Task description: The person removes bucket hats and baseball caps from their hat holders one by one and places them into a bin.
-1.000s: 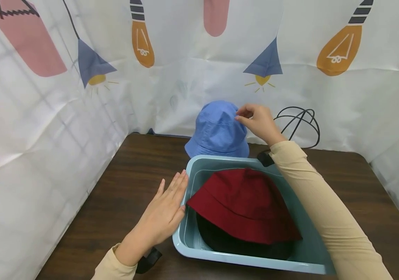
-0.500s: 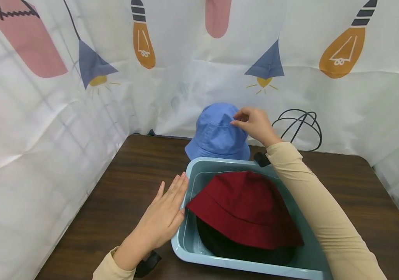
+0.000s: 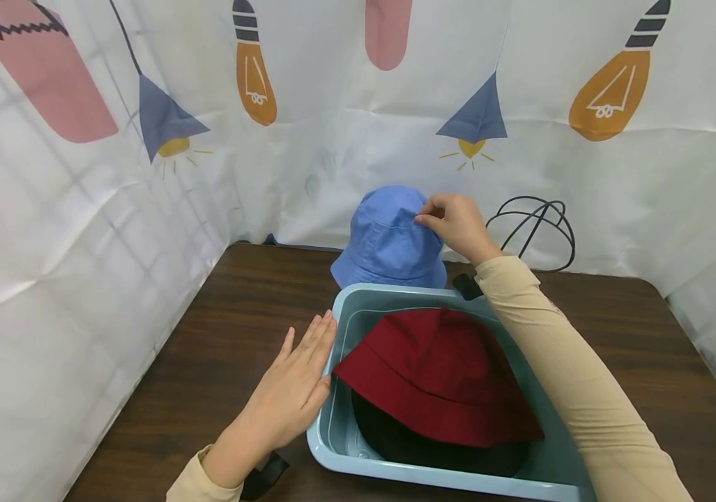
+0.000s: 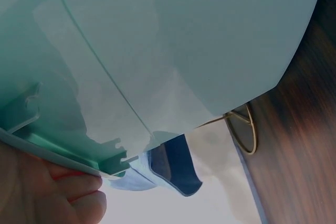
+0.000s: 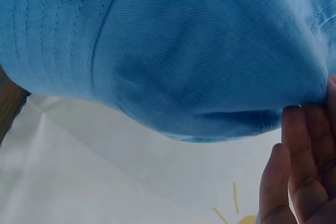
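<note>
A blue bucket hat (image 3: 389, 237) stands crown up behind the tub, its lower brim partly hidden. My right hand (image 3: 458, 226) pinches the right side of its crown between thumb and fingers. In the right wrist view, fingertips meet the creased blue cloth (image 5: 210, 56); the thumb does not show clearly. The left hand (image 3: 288, 383) lies straight-fingered against the left rim of a light blue plastic tub (image 3: 445, 475). Inside the tub, a dark red bucket hat (image 3: 439, 376) rests tilted over a black item (image 3: 433, 446), mostly covered.
A black wire dome stand (image 3: 567, 237) is behind my right forearm, at the table's back edge. The dark wooden table (image 3: 238, 300) ends at a white patterned curtain (image 3: 320, 139) behind and on the left.
My right hand has shifted slightly left and its thumb and fingertips have drawn together on the blue bucket hat. The left hand stays at the tub's rim.
</note>
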Action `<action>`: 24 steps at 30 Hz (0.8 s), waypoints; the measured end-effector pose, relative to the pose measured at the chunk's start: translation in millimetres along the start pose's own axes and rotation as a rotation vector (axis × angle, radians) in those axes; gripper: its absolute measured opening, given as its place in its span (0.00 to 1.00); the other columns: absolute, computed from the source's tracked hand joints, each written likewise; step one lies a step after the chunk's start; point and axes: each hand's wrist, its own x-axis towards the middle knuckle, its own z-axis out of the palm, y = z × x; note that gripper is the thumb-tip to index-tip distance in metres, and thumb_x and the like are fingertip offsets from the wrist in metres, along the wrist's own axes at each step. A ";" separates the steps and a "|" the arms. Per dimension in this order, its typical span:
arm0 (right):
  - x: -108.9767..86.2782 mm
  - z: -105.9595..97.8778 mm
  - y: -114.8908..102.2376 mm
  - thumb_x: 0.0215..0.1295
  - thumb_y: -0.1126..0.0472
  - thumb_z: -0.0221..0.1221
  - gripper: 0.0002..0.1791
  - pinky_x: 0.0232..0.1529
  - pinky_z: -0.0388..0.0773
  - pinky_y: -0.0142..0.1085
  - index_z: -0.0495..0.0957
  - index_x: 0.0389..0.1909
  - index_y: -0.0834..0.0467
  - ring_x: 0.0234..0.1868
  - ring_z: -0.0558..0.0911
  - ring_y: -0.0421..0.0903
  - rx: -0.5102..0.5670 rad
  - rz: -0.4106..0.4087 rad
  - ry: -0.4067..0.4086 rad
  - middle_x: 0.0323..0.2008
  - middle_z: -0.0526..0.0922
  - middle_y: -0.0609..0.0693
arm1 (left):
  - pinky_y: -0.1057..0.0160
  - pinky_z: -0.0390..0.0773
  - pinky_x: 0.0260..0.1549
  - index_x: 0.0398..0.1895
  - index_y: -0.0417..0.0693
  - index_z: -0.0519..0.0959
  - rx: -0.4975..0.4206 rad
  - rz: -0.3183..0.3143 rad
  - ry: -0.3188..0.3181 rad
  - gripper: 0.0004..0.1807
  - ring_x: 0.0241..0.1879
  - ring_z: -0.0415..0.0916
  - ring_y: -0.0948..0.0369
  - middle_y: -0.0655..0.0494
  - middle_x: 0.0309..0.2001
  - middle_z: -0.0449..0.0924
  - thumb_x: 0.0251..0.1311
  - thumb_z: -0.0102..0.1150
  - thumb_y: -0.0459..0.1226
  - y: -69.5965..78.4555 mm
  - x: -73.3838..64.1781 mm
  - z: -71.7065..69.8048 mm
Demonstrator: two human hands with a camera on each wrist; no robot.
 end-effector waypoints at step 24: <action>-4.1 3.7 -21.7 0.61 0.63 0.63 0.07 0.43 0.75 0.44 0.81 0.34 0.64 0.40 0.82 0.52 0.029 -0.146 0.249 0.35 0.84 0.58 | 0.41 0.43 0.67 0.73 0.37 0.51 -0.017 0.012 0.022 0.38 0.73 0.45 0.52 0.48 0.74 0.47 0.61 0.48 0.39 -1.2 -0.1 1.5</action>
